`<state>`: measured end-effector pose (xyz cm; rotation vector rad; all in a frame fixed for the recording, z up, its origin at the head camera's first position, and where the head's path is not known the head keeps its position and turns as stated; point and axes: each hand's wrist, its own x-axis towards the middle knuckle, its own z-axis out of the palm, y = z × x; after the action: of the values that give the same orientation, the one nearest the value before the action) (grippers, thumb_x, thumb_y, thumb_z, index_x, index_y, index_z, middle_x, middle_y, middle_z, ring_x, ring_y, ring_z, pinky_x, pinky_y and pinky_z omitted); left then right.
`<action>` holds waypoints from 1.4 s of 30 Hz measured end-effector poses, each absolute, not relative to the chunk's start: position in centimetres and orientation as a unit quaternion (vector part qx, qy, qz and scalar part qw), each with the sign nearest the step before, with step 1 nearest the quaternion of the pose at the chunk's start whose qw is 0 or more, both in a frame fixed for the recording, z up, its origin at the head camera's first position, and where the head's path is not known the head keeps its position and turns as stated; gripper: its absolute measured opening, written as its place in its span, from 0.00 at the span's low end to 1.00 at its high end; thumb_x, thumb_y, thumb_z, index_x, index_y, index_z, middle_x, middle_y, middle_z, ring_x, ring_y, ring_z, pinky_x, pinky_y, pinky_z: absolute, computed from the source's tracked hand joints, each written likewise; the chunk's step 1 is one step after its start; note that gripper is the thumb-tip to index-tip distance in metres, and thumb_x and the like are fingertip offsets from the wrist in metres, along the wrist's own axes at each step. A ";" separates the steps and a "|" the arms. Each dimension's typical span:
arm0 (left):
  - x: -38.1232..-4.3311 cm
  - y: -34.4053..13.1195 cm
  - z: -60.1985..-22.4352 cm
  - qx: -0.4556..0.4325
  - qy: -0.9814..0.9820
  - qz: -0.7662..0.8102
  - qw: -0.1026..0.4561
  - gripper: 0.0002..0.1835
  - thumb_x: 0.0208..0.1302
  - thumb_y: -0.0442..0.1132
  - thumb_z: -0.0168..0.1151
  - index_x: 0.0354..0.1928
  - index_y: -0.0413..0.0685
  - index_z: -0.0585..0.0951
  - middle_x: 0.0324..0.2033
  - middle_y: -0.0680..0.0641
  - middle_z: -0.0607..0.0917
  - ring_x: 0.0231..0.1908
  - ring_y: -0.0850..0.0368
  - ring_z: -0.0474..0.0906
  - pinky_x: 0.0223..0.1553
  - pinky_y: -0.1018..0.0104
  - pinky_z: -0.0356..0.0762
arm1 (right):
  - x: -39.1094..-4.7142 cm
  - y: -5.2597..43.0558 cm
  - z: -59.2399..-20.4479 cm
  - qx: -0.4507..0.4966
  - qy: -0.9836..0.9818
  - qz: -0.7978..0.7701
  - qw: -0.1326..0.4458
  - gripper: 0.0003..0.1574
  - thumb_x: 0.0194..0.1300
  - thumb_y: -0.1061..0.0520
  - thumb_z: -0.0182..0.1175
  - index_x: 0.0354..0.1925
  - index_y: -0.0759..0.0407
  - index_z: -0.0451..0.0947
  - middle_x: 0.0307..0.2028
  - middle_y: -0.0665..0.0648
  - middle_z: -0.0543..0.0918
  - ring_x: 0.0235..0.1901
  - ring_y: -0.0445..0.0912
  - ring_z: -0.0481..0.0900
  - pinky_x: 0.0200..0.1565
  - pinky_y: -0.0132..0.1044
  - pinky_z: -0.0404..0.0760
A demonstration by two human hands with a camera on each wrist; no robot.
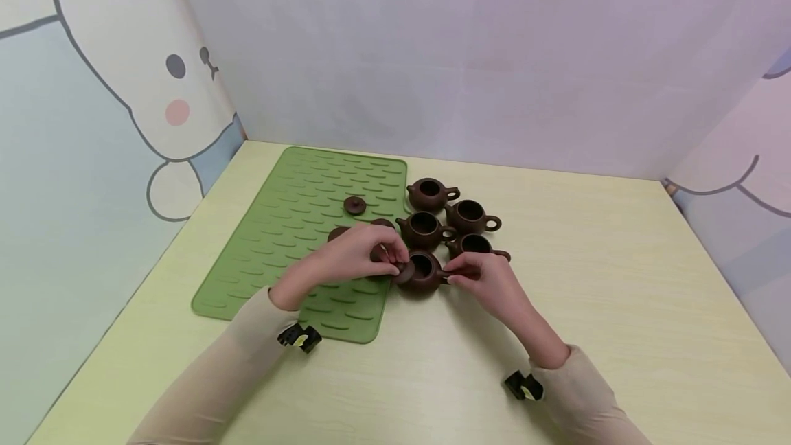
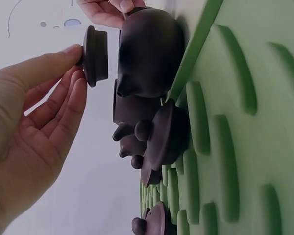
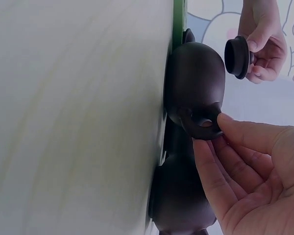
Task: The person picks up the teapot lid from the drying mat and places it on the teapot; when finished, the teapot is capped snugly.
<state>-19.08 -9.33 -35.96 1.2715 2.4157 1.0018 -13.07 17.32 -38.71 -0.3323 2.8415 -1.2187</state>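
Note:
Thumb and fingertips of my left hand [image 1: 355, 253] pinch a dark brown teapot lid [image 2: 98, 56] by its knob. The lid is tilted beside the mouth of the nearest small teapot [image 1: 420, 286], and a gap between them shows in both wrist views. My right hand [image 1: 491, 281] pinches that teapot's loop handle [image 3: 202, 131] between thumb and fingers. This teapot stands upright on the table, close to the green mat's right edge. Its mouth is uncovered. Behind my left hand, other lids [image 2: 166, 134] lie knob up on the mat, partly hidden in the head view.
Several more lidless brown teapots [image 1: 469, 217] stand clustered just behind the held one, handles toward the right. The ridged green mat [image 1: 278, 225] covers the table's left part, with a separate lid [image 1: 355, 205] farther back. Printed cloth walls [image 1: 432, 53] bound the pale table [image 1: 593, 280].

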 end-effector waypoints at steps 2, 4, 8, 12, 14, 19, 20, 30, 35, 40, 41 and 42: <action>-19.2 -9.2 -36.0 0.438 0.824 0.340 0.115 0.07 0.63 0.34 0.68 0.43 0.49 0.83 0.41 0.51 0.86 0.39 0.64 0.83 0.42 0.75 0.83 | -13.1 17.3 -38.7 -0.108 0.914 -0.391 0.015 0.09 0.58 0.65 0.70 0.38 0.55 0.88 0.38 0.55 0.89 0.33 0.41 0.81 0.33 0.27 0.78; -19.3 -9.0 -36.0 0.440 0.824 0.338 0.114 0.08 0.63 0.34 0.69 0.43 0.48 0.84 0.41 0.51 0.86 0.39 0.64 0.84 0.42 0.75 0.83 | -13.1 17.3 -38.8 -0.108 0.914 -0.390 0.015 0.09 0.58 0.65 0.71 0.38 0.55 0.88 0.38 0.55 0.89 0.33 0.41 0.81 0.33 0.27 0.78; -19.5 -8.7 -36.1 0.439 0.824 0.338 0.117 0.08 0.63 0.34 0.69 0.43 0.48 0.84 0.41 0.50 0.86 0.39 0.63 0.84 0.42 0.76 0.83 | -13.1 17.3 -38.7 -0.108 0.915 -0.387 0.017 0.09 0.58 0.65 0.71 0.38 0.55 0.88 0.38 0.55 0.89 0.34 0.41 0.82 0.34 0.27 0.79; -19.8 -8.5 -36.2 0.437 0.824 0.339 0.121 0.08 0.63 0.34 0.69 0.44 0.48 0.84 0.42 0.50 0.86 0.40 0.63 0.84 0.43 0.76 0.83 | -13.1 17.4 -38.6 -0.106 0.916 -0.386 0.018 0.09 0.58 0.65 0.71 0.38 0.55 0.88 0.38 0.54 0.89 0.35 0.41 0.83 0.34 0.28 0.79; -19.9 -8.4 -36.3 0.438 0.823 0.340 0.121 0.08 0.63 0.34 0.69 0.44 0.48 0.83 0.42 0.50 0.86 0.40 0.63 0.84 0.43 0.76 0.83 | -13.1 17.4 -38.7 -0.107 0.916 -0.386 0.017 0.09 0.58 0.65 0.71 0.38 0.55 0.88 0.38 0.54 0.89 0.35 0.41 0.83 0.34 0.28 0.79; -20.1 -8.0 -36.4 0.438 0.821 0.345 0.123 0.08 0.63 0.34 0.69 0.44 0.47 0.83 0.41 0.49 0.86 0.40 0.63 0.83 0.42 0.75 0.83 | -13.2 17.4 -38.7 -0.109 0.916 -0.386 0.016 0.09 0.58 0.65 0.71 0.38 0.55 0.88 0.38 0.55 0.89 0.35 0.41 0.83 0.34 0.27 0.79; -20.1 -8.0 -36.4 0.438 0.820 0.347 0.124 0.08 0.63 0.34 0.68 0.44 0.47 0.83 0.41 0.49 0.86 0.40 0.63 0.83 0.42 0.75 0.83 | -13.2 17.4 -38.7 -0.109 0.916 -0.387 0.015 0.09 0.58 0.65 0.71 0.38 0.55 0.88 0.38 0.55 0.89 0.34 0.41 0.83 0.34 0.27 0.79; -20.3 -7.4 -36.7 0.440 0.818 0.351 0.118 0.08 0.63 0.33 0.68 0.43 0.46 0.83 0.41 0.49 0.86 0.40 0.62 0.84 0.43 0.76 0.83 | -13.1 17.3 -38.7 -0.112 0.914 -0.389 0.015 0.08 0.58 0.65 0.71 0.38 0.56 0.88 0.38 0.55 0.89 0.35 0.41 0.83 0.34 0.27 0.80; -20.4 -7.1 -36.7 0.441 0.818 0.350 0.118 0.07 0.63 0.33 0.68 0.43 0.47 0.83 0.41 0.50 0.86 0.40 0.63 0.83 0.43 0.73 0.84 | -13.1 17.3 -38.7 -0.112 0.914 -0.389 0.015 0.08 0.58 0.65 0.71 0.38 0.56 0.88 0.38 0.55 0.89 0.35 0.41 0.84 0.34 0.27 0.80; -20.4 -6.8 -36.7 0.447 0.815 0.352 0.113 0.08 0.63 0.32 0.69 0.43 0.47 0.84 0.40 0.50 0.86 0.39 0.64 0.83 0.43 0.71 0.84 | -13.2 17.3 -38.7 -0.111 0.913 -0.391 0.015 0.08 0.58 0.65 0.71 0.37 0.56 0.88 0.38 0.56 0.89 0.35 0.41 0.84 0.34 0.27 0.80; -20.4 -6.7 -36.7 0.447 0.815 0.352 0.113 0.08 0.62 0.32 0.69 0.43 0.46 0.84 0.40 0.50 0.86 0.39 0.64 0.83 0.43 0.71 0.84 | -13.2 17.3 -38.7 -0.111 0.913 -0.392 0.015 0.08 0.58 0.65 0.71 0.37 0.56 0.88 0.38 0.56 0.89 0.35 0.42 0.84 0.34 0.27 0.80; -20.4 -6.6 -36.8 0.448 0.815 0.351 0.112 0.08 0.62 0.32 0.69 0.42 0.46 0.84 0.40 0.50 0.86 0.38 0.64 0.82 0.43 0.72 0.84 | -13.2 17.3 -38.7 -0.111 0.913 -0.393 0.015 0.08 0.58 0.65 0.71 0.37 0.56 0.88 0.38 0.56 0.89 0.35 0.41 0.84 0.34 0.27 0.80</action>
<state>-20.44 -6.62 -36.77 1.3153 2.3921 1.0308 -13.16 17.32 -38.69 -0.3468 2.8398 -1.2212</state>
